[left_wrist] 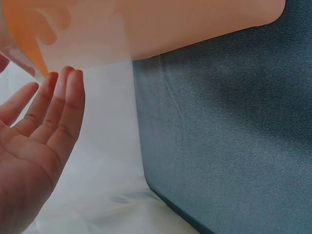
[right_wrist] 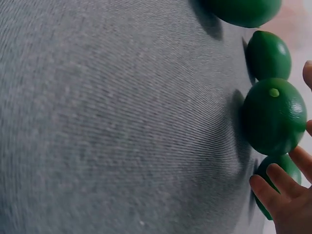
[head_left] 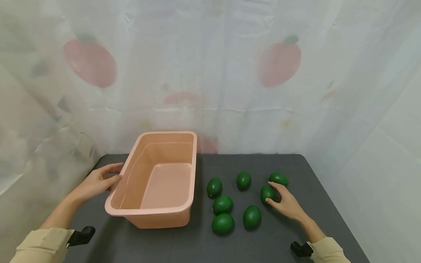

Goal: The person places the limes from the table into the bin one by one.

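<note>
Already the right hand (head_left: 287,203) curls its fingers (head_left: 271,200) round one green lime (head_left: 267,192), which could slip and scatter its neighbours, while the left hand (head_left: 97,181) lies straight-fingered against the pink tub (head_left: 184,209).

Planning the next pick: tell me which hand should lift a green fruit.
Right. The right hand already touches a green fruit, fingers around it. The left hand rests at the pink tub, away from the fruit.
</note>
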